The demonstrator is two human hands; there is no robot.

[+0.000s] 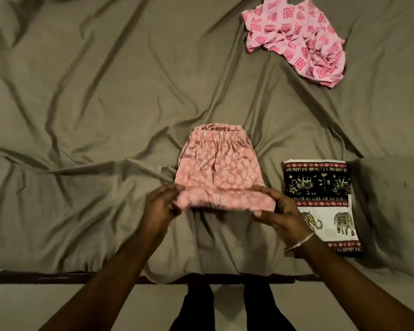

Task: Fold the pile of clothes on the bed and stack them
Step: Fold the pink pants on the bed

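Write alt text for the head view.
Both hands, left hand and right hand, grip the near edge of salmon-pink shorts on an olive bedsheet. A folded elephant-print cloth lies right; a crumpled pink garment lies farther back.

This is a bedroom in a home. I am standing at the near edge of a bed (pixel 105 115) covered with a wrinkled olive-grey sheet (pixel 69 211). A dark wooden bed frame (pixel 58 278) runs along that edge, and below it is a pale floor (pixel 81 306). Household clothes lie on the sheet: folded pink shorts (pixel 218 168) near the middle of the near edge, a folded elephant-print cloth (pixel 320 204) towards the near right corner, and a crumpled pink garment (pixel 296 37) at the far right. The grey bulge (pixel 390 211) at the right edge may be a pillow.
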